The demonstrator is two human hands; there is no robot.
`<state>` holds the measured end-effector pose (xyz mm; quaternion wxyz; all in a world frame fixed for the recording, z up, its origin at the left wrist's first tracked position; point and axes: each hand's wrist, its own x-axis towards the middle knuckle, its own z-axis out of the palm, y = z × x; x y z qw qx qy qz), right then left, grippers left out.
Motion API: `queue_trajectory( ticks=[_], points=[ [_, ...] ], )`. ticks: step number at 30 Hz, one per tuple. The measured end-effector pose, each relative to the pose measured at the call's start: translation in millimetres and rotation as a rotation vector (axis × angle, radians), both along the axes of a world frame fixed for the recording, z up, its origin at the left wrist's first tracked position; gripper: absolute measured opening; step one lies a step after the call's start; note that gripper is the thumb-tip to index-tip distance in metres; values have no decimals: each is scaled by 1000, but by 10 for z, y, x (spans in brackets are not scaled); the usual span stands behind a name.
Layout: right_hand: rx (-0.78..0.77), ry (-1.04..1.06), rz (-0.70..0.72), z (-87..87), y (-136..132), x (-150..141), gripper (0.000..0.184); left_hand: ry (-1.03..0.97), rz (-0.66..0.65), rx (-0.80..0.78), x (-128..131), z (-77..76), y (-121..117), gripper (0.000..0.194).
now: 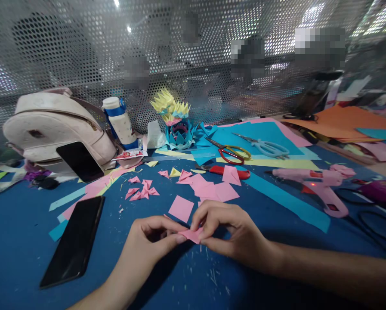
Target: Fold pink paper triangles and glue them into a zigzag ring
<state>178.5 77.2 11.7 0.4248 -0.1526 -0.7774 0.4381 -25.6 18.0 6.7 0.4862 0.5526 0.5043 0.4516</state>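
Observation:
Between my two hands, just above the blue tabletop, is a small folded piece of pink paper (192,235). My left hand (149,241) pinches its left end with thumb and forefinger. The right end is gripped by the fingertips of my right hand (233,230). Right behind the hands lies a flat pink paper square (181,209), and more pink squares (208,189) overlap beyond it. Several small folded pink pieces (143,189) sit in a loose group to the left. A yellow and blue folded-paper model (176,122) stands at the back.
Red-handled scissors (234,154), pale blue scissors (270,147) and a red-handled cutter (241,173) lie behind the squares. A pink glue gun (318,183) with a lit red light rests at right, its cable trailing. A phone (73,241), backpack (57,125) and bottle (120,122) occupy the left.

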Motion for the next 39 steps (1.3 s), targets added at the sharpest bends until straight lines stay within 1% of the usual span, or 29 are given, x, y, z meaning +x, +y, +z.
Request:
queue_trajectory(
  ticks=[3,7,11,15,21,24,29,33,36,39],
  points=[
    [-26,10,17,5,-12,6,14,-7,-12,34,-1,4,-16,8],
    [-83,40,45,26,-28,11,16,-18,-8,157,12,28,-42,4],
    [-184,55,76,39,-36,15,16,26,1,288,11,62,-55,4],
    [-336,95,111,9,-50,4,15,97,-17,380,-7,92,-55,7],
    [-652,185,197,-92,-62,-41,17,194,-59,508,-40,88,-34,11],
    [-723,218,217,-113,-66,-57,17,184,-61,497,-45,75,-30,13],
    [-776,256,259,-136,-83,-68,17,186,-50,495,-40,74,-40,16],
    [-803,236,243,-135,-95,-79,17,204,-35,509,-29,92,-57,15],
    [-846,173,240,-110,-102,-80,17,221,-11,437,-20,103,-67,17],
    [-885,67,211,-113,-105,-76,28,225,30,319,-16,105,-64,23]
  ],
)
